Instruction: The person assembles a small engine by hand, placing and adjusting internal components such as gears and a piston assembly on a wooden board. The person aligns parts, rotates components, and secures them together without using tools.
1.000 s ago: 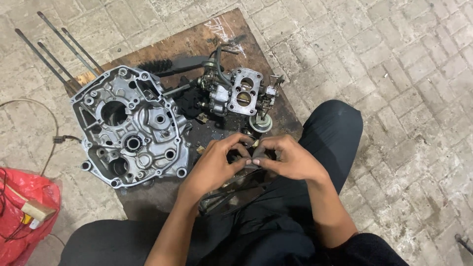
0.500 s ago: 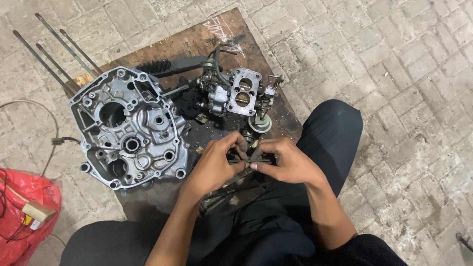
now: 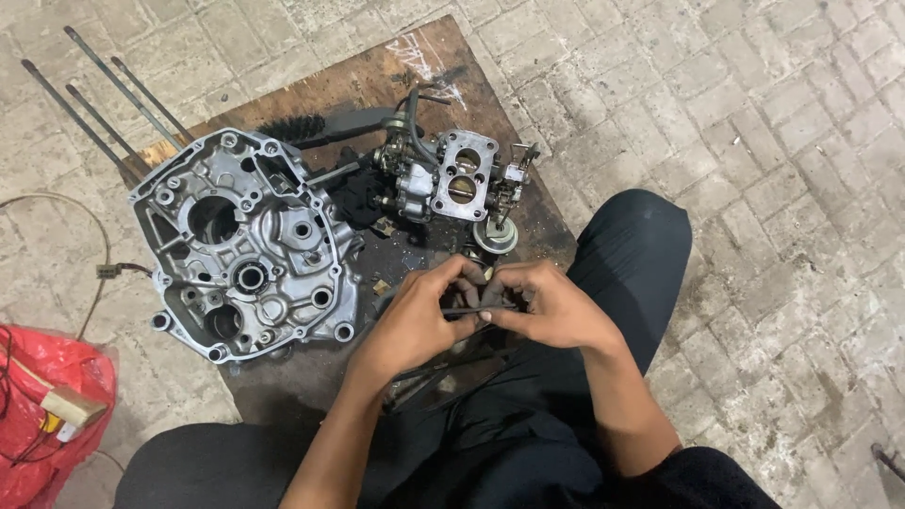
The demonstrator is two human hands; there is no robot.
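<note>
- View from above: a person sits on a paved brick floor (image 3: 773, 141), legs in black trousers, working over a dark wooden board (image 3: 283, 377) that serves as the bench.
- The left hand (image 3: 415, 325) and the right hand (image 3: 551, 306) meet at the centre of the picture, fingertips together.
- Both hands pinch a small dark part (image 3: 476, 303), thin and rod-like, held just above the board's 5 o'clock edge. What exactly it is cannot be told.
- Compared with half a second and a second ago, the hands have barely moved: same spot, same pinched grip. The fine fingertip work on the small part appears to be ongoing, not finished.
- At 12 o'clock from the hands, a grey carburettor (image 3: 457, 179) with two round bores lies on the board, untouched.
- At 10 o'clock, a large silver engine crankcase half (image 3: 245, 250) lies flat, apart from the hands.
- Behind it, at 11 o'clock, a black brush (image 3: 325, 124) and three long metal rods (image 3: 94, 104) lie.
- At 8 o'clock, far left, a red plastic bag (image 3: 47, 405) sits on the floor.
</note>
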